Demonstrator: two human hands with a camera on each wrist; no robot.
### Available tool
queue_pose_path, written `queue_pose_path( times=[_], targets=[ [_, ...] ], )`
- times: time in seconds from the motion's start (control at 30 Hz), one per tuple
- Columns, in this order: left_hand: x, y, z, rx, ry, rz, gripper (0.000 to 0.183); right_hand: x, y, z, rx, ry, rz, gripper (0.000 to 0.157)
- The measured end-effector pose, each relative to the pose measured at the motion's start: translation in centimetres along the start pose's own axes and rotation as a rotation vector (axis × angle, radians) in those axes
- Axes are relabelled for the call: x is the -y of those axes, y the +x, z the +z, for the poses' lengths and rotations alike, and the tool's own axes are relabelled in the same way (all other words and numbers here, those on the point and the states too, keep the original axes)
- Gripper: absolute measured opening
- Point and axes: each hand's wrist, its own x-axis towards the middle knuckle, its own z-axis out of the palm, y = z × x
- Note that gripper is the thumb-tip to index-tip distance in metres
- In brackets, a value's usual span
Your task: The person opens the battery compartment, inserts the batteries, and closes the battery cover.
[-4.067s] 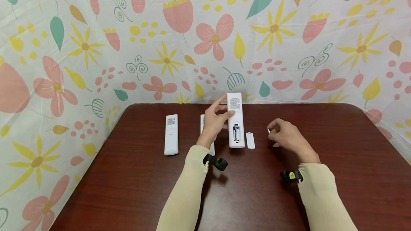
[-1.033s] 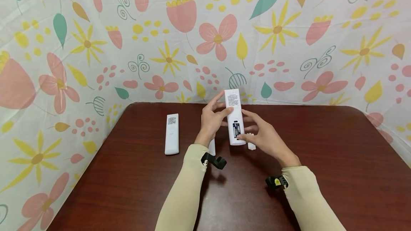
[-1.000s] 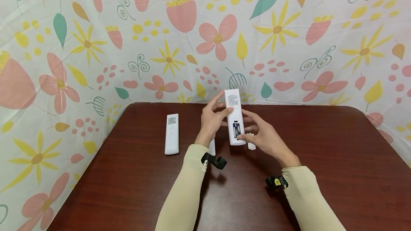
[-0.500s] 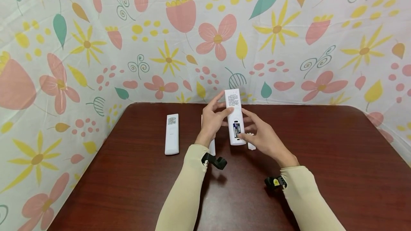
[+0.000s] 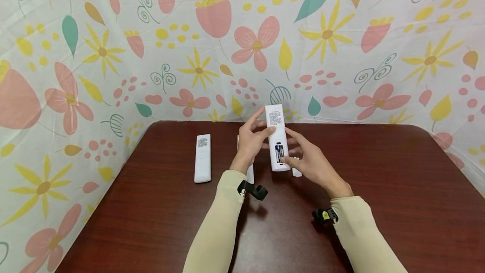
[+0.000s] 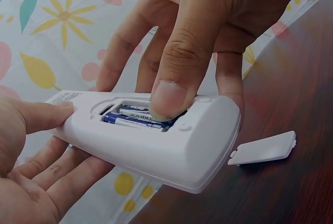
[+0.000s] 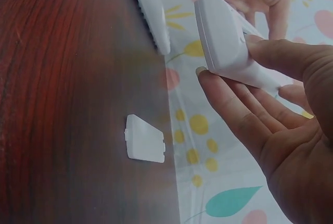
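A white remote control (image 5: 275,136) is held above the table, back side up, its battery compartment uncovered. My left hand (image 5: 250,142) grips its left side, thumb on the back and fingers behind. Two blue-and-silver batteries (image 6: 136,120) lie side by side in the compartment. My right hand (image 5: 312,161) reaches in from the right; its thumb (image 6: 171,96) presses on the end of a battery while its fingers support the remote from beneath. The white battery cover (image 6: 265,147) lies on the table, partly hidden by the right hand in the head view.
A second remote (image 5: 202,158) lies back side up on the dark wooden table (image 5: 151,222) to the left. Another white remote (image 5: 250,175) lies mostly hidden behind my left hand and wrist. A flower-print cloth (image 5: 170,12) hangs behind the table.
Earlier my right hand was off to the right with a small battery-like piece, and one battery showed in the compartment. Now two are in it. Over the last second hardly anything moves.
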Motion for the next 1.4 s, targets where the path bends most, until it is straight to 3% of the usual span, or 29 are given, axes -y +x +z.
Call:
queue_pose_path(
  times=[0.67, 0.93, 1.07, 1.2, 1.4],
  targets=[
    [0.2, -0.1, -0.1, -0.010, 0.003, -0.004, 0.064, 0.2, 0.0, 0.0, 0.005, 0.008, 0.002, 0.090],
    [0.2, -0.1, -0.1, -0.027, 0.005, -0.004, 0.063, -0.1, -0.1, -0.7, -0.058, -0.027, 0.026, 0.069],
    [0.3, -0.1, -0.1, -0.028, 0.007, -0.004, 0.064, -0.4, -0.2, -1.0, -0.073, -0.045, 0.017, 0.067],
    [0.5, 0.0, -0.1, -0.030, 0.008, -0.008, 0.065, -0.7, -0.3, -1.3, -0.067, -0.070, 0.021, 0.067],
    [0.6, 0.2, 0.0, -0.037, 0.012, -0.013, 0.065, -1.1, -0.5, -1.7, -0.015, -0.133, 0.091, 0.065]
  ],
)
